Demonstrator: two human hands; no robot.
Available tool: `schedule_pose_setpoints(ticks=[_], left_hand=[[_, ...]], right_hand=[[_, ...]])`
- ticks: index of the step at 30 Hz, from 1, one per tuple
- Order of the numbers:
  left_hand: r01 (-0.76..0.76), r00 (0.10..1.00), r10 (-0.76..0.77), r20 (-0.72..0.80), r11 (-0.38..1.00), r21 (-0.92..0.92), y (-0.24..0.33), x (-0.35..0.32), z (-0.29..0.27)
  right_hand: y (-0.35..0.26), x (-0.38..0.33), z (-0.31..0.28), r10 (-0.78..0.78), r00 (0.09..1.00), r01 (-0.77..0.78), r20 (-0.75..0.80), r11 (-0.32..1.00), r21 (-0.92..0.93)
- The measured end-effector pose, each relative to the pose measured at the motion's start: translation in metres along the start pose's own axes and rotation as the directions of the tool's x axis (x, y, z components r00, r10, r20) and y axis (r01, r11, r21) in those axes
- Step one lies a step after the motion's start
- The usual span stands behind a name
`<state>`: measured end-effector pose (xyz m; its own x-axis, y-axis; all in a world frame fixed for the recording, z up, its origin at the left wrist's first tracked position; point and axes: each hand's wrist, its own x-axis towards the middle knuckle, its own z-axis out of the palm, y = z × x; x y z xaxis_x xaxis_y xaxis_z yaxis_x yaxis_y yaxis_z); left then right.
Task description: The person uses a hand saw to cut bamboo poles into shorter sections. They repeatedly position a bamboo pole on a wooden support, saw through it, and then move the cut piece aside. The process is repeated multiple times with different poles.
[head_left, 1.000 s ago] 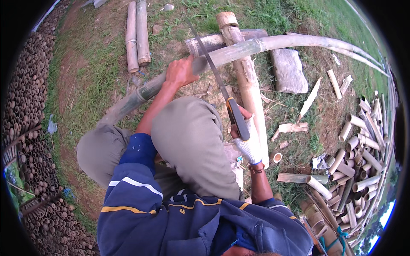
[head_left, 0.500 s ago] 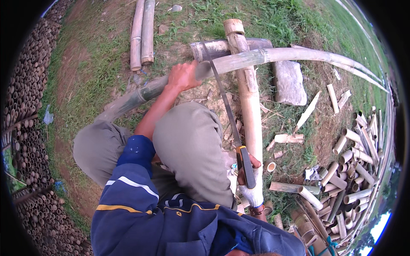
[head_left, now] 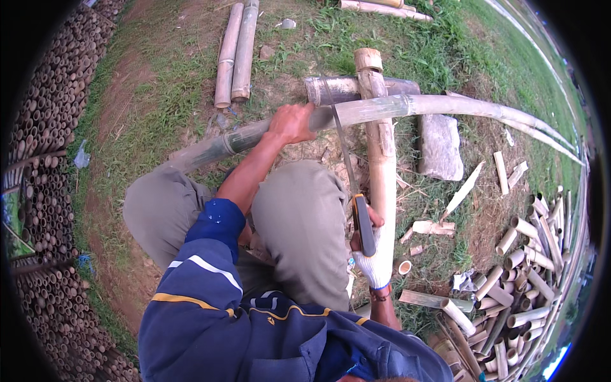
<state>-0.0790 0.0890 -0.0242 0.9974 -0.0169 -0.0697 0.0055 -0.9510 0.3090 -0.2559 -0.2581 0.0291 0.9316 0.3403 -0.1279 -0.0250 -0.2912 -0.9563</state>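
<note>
Lying across a thick bamboo post (head_left: 380, 159), a long green bamboo pole (head_left: 356, 113) is pressed down by the bare left hand (head_left: 291, 122), which is closed around it. A saw (head_left: 349, 172) is gripped by the gloved right hand (head_left: 372, 251), near the knee. The thin blade is set on the pole, just beside the left hand. Since half a second ago, the saw is pulled back a little more. Cut bamboo pieces (head_left: 528, 254) are piled on the grass at the right.

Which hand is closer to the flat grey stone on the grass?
Right. The gloved right hand holds the saw handle just below-left of the grey stone; the left hand grips the long bamboo pole farther left.
</note>
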Motion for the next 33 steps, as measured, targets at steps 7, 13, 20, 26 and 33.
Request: schedule_pose_setpoints(ticks=[7, 13, 20, 26, 33], left_hand=[[0.029, 1.000, -0.029, 0.008, 1.000, 0.008, 0.004, 0.002, 0.013], [-0.049, 0.998, 0.049, -0.029, 0.999, -0.008, 0.012, 0.009, 0.000], [-0.041, 0.999, 0.041, -0.035, 0.999, 0.003, -0.002, 0.005, 0.001], [0.035, 0.999, -0.035, -0.022, 0.999, 0.006, 0.011, -0.003, 0.009], [-0.053, 0.997, 0.051, -0.058, 0.998, -0.023, 0.010, 0.006, 0.000]], right_hand=[[0.008, 0.008, 0.002, -0.044, 0.999, 0.044, -0.012, 0.999, -0.026], [-0.019, 0.177, 0.039, -0.174, 0.982, 0.175, -0.072, 0.984, 0.017], [0.006, -0.052, -0.012, 0.058, 0.998, -0.058, 0.014, 0.998, -0.019], [0.020, -0.017, -0.008, 0.170, 0.985, -0.170, -0.007, 0.982, -0.082], [-0.002, 0.158, 0.039, -0.181, 0.980, 0.184, -0.084, 0.983, 0.025]])
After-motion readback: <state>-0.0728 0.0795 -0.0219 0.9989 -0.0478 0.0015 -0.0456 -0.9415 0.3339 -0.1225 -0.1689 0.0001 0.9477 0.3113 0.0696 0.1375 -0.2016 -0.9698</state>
